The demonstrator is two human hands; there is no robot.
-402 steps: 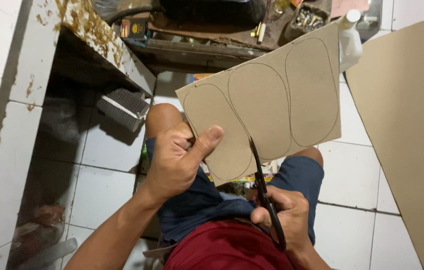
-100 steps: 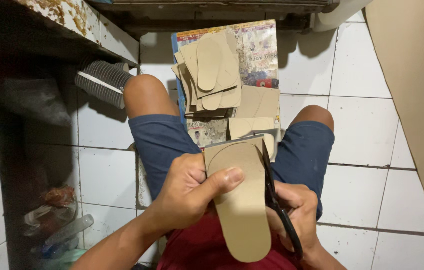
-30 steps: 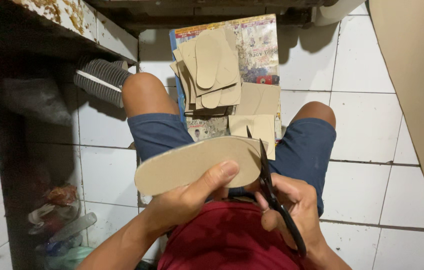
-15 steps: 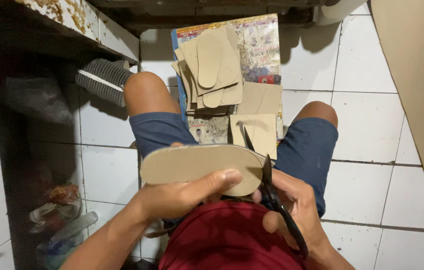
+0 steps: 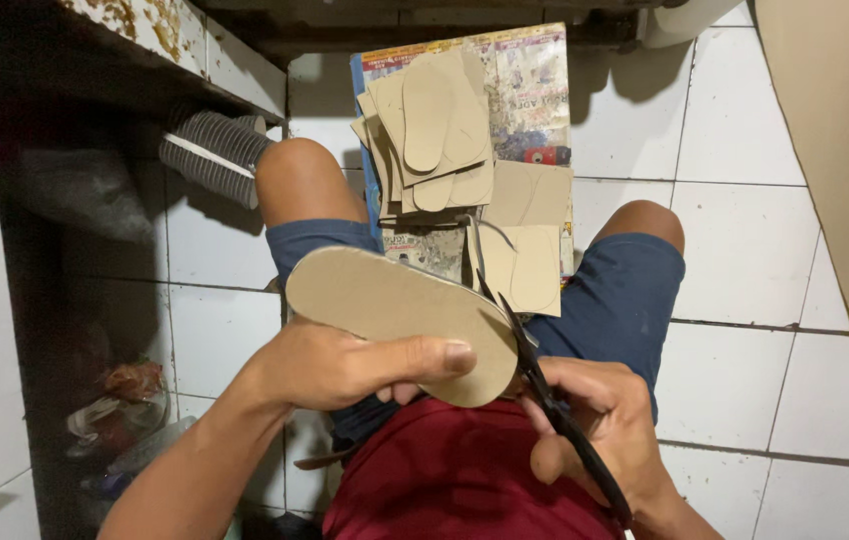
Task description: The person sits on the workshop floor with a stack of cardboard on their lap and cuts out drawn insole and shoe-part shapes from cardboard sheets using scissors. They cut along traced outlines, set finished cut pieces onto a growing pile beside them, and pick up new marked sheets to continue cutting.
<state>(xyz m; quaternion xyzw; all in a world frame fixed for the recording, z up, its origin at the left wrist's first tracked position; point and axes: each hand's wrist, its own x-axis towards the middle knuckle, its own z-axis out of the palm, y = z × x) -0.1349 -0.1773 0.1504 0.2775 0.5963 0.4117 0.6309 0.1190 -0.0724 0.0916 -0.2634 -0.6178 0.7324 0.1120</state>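
Trimming step: left hand grips cardboard sole; right hand closed on scissors, cutting its right edge. The next move likely calls for rotating the sole.

Scissors handles hidden inside the right hand.

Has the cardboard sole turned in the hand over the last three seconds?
Yes. The sole pointed toward the stack of cutouts before; it now lies crosswise, toe by the scissors.

Left hand, right hand: closed grips.
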